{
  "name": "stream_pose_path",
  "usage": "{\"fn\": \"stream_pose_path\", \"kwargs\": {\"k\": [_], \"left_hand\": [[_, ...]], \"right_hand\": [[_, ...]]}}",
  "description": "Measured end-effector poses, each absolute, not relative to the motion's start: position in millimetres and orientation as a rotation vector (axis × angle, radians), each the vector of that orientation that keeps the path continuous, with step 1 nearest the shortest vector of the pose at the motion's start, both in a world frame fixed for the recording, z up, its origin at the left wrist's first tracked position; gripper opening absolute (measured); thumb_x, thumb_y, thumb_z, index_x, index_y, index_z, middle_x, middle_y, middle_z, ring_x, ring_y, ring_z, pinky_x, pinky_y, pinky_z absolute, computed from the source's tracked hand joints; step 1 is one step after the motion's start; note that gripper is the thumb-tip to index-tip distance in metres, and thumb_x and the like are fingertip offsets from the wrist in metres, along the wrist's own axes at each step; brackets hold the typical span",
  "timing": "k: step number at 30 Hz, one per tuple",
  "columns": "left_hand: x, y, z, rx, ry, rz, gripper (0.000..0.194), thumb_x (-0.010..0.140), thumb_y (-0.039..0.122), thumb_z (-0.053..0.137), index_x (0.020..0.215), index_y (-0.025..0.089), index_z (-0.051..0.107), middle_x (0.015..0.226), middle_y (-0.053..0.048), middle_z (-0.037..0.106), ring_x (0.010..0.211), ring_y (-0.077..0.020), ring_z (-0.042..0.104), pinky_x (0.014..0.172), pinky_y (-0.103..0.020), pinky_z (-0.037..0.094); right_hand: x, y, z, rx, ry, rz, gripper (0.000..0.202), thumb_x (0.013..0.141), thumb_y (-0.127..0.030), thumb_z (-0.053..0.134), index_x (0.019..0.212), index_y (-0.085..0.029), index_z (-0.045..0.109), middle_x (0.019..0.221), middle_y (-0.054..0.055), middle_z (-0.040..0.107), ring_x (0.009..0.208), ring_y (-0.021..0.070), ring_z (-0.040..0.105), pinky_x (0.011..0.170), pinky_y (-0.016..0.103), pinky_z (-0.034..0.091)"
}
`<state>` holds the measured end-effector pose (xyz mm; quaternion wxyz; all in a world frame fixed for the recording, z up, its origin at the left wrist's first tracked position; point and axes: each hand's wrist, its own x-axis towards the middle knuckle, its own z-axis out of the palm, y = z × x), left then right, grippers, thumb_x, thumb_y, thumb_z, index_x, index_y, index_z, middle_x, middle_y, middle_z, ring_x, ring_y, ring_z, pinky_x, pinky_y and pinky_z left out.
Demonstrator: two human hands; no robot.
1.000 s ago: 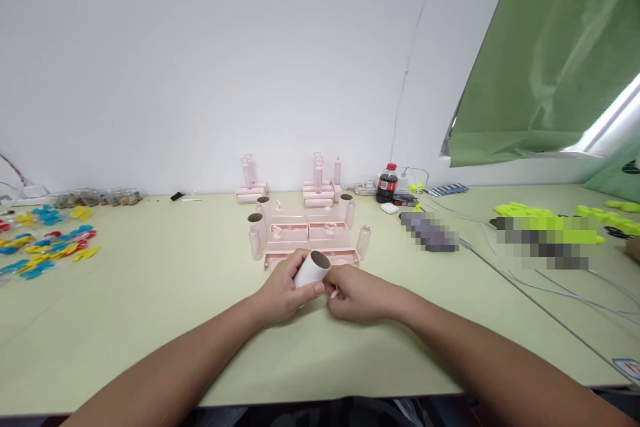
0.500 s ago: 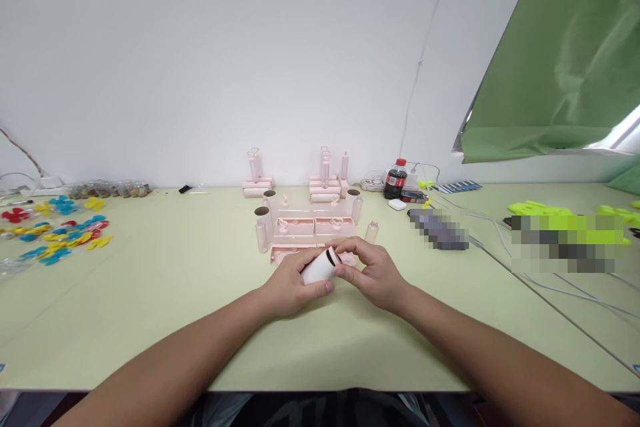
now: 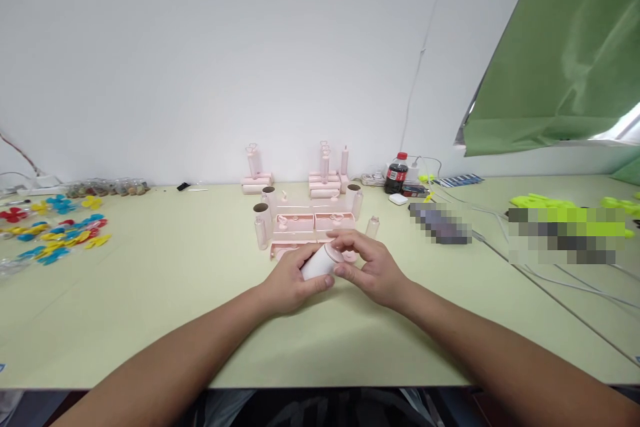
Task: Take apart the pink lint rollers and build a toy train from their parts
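Observation:
My left hand [image 3: 293, 280] is wrapped round a white cardboard tube [image 3: 316, 265], tilted up toward the right. A pale pink round lid [image 3: 334, 253] sits on the tube's upper end. With thumb and fingertips, my right hand [image 3: 370, 267] grips the lid at its edge. Just beyond my hands are pink trays [image 3: 335, 221] with small pink parts in them. Open white tubes [image 3: 261, 212] and clear pink bottles [image 3: 373, 227] stand to either side. My hands partly hide the nearest tray.
Pink boxes [image 3: 257, 181] with upright bottles stand against the wall. At the right are a cola bottle [image 3: 397, 175], a blurred dark device [image 3: 440, 223] and white cables [image 3: 560, 289]. Colourful plastic pieces [image 3: 60, 240] lie at the left.
The dark gap between the pink lid and the tube's end has closed. The lid now lies flush on the tube, with both hands in nearly the same place.

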<state>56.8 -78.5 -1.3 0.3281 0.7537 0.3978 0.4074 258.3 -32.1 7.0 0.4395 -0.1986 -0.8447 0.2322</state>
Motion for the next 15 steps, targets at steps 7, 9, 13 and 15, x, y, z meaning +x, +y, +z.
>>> {"fn": "stream_pose_path", "kwargs": {"k": [7, 9, 13, 15], "left_hand": [[54.0, -76.8, -2.9, 1.999, 1.158, 1.076, 0.044, 0.081, 0.041, 0.066, 0.119, 0.020, 0.059, 0.108, -0.005, 0.067, 0.093, -0.0219, 0.060, 0.082, -0.033, 0.045], [53.6, -77.4, -2.7, 1.998, 1.149, 1.076, 0.043, 0.082, 0.041, 0.066, 0.118, 0.020, 0.059, 0.107, -0.005, 0.067, 0.093, -0.0216, 0.060, 0.081, -0.032, 0.045], [53.0, -79.8, -2.6, 1.981, 1.116, 1.055, 0.043, 0.083, 0.044, 0.063, 0.118, 0.020, 0.058, 0.107, -0.005, 0.065, 0.092, -0.0214, 0.059, 0.080, -0.032, 0.045], [52.2, -80.4, -4.8, 1.948, 1.141, 1.074, 0.052, 0.083, 0.046, 0.062, 0.127, 0.022, 0.051, 0.106, -0.005, 0.063, 0.089, -0.0208, 0.058, 0.078, -0.032, 0.045]], "right_hand": [[261.9, -38.2, 11.7, -0.404, -1.644, 0.355, 0.041, 0.083, -0.024, 0.063, 0.121, -0.029, 0.048, 0.124, 0.010, 0.042, 0.083, 0.0166, 0.054, 0.069, 0.035, 0.051], [262.0, -41.5, 13.3, -0.383, -1.710, 0.432, 0.048, 0.085, -0.026, 0.061, 0.129, -0.030, 0.043, 0.120, 0.009, 0.046, 0.075, 0.0140, 0.053, 0.067, 0.034, 0.050], [264.3, -44.1, 15.1, -0.387, -2.100, 0.610, 0.055, 0.088, -0.035, 0.059, 0.138, -0.028, 0.037, 0.100, 0.005, 0.059, 0.068, 0.0137, 0.053, 0.065, 0.033, 0.050], [265.5, -42.3, 14.4, -0.434, -1.997, 0.567, 0.051, 0.090, -0.034, 0.058, 0.136, -0.027, 0.039, 0.098, 0.005, 0.059, 0.070, 0.0144, 0.054, 0.067, 0.033, 0.050]]}}
